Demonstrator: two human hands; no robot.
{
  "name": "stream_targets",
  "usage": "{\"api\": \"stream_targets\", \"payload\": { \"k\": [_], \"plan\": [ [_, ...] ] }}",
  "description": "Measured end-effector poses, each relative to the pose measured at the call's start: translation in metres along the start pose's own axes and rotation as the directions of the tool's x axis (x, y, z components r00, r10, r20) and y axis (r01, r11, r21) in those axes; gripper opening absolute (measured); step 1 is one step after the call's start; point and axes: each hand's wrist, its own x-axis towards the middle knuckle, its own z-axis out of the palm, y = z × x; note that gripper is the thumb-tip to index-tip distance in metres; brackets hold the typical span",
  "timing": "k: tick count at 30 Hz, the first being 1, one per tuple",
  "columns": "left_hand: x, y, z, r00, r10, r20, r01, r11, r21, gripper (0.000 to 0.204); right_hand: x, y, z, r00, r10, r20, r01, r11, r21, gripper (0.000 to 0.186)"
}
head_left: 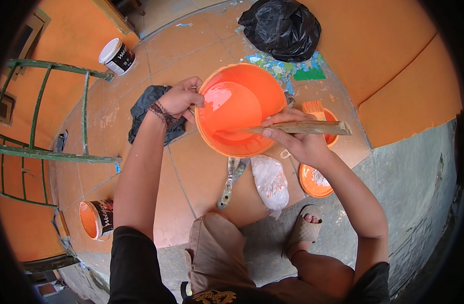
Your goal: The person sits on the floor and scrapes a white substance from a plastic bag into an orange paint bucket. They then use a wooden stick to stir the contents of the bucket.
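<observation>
Orange is the colour of almost everything between my two hands: an orange bucket [273, 99], with orange paint [234, 109] shining inside it. The bucket is in front of me, its mouth open toward my eyes; whether its base rests on the tiles or hangs a little above them, I cannot tell.

My left hand [181, 99] is closed on the upper left part of the rim, with the fingers bent around the edge. My right hand [300, 142] grips a wooden stick [330, 127], narrowly, with the thumb at the near side and the fingers across the far side.

The relation which matters most, I judge, is the line of this stick. Its long axis lies almost sideways before me: the thick bare end points to my right, beyond my grip, and the other end goes leftward over the rim and into the bucket, where it is coated orange and its tip is difficult to see. So the paint lies to the left of my right hand, which is the hand nearer to the stick, while the left one has only the rim.

Below the bucket, nearer to me, are a scraper [226, 191] and a white plastic bag [270, 183].
</observation>
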Motion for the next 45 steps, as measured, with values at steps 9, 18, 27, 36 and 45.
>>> {"api": "stream_targets", "payload": {
  "k": [9,18,27,36,45],
  "plan": [
    [0.0,-0.008,0.0,1.0,0.01,0.03,-0.011,0.999,0.042,0.029,0.033,0.015,-0.013,0.958,0.276,-0.071,-0.262,0.951,0.162,0.021],
    [-0.002,-0.015,-0.006,0.999,0.044,0.024,-0.045,0.999,0.012,0.029,0.047,0.004,0.012,0.877,0.309,-0.367,-0.157,0.908,0.389,0.021],
    [-0.006,-0.023,-0.01,0.998,0.061,0.027,-0.059,0.996,-0.066,0.031,0.012,-0.009,0.072,0.801,0.388,-0.455,-0.155,0.87,0.468,0.019],
    [-0.012,-0.024,-0.013,0.998,0.055,-0.014,-0.056,0.995,-0.087,0.032,-0.033,-0.013,0.065,0.864,0.453,-0.218,-0.352,0.855,0.381,0.021],
    [-0.013,-0.031,-0.015,0.998,0.06,-0.028,-0.063,0.991,-0.121,0.027,0.002,-0.007,0.005,0.992,0.125,0.019,-0.121,0.983,-0.139,0.019]
  ]
}}
